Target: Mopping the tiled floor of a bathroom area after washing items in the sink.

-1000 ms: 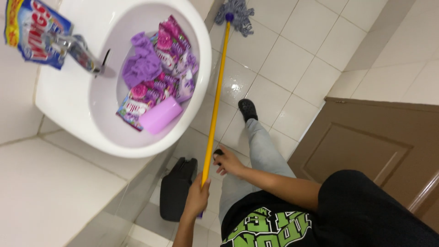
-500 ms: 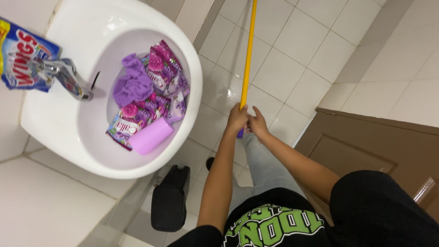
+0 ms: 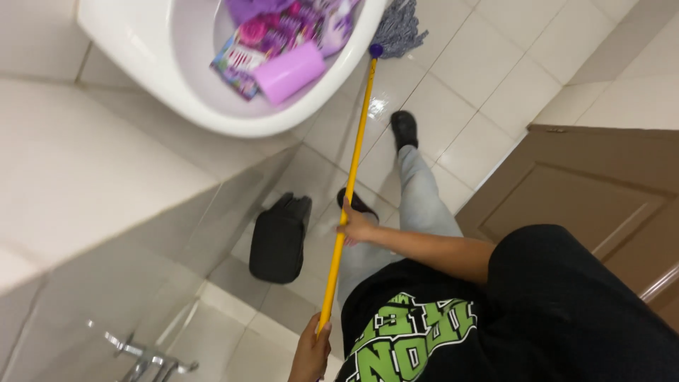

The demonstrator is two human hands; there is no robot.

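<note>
We see the yellow mop handle (image 3: 351, 177) slanting down to its grey mop head (image 3: 398, 30) on the tiled floor (image 3: 453, 99) beneath the white basin (image 3: 148, 78). Our right hand (image 3: 356, 226) wraps the handle mid-shaft, arm outstretched. Our left hand (image 3: 311, 350) clasps its upper end, close to the body.

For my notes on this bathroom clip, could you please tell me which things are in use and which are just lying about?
In use:
mop handle
mop head
left hand
right hand
floor tiles

Lying about:
sink
sachets
purple bar
black bag
door
</note>
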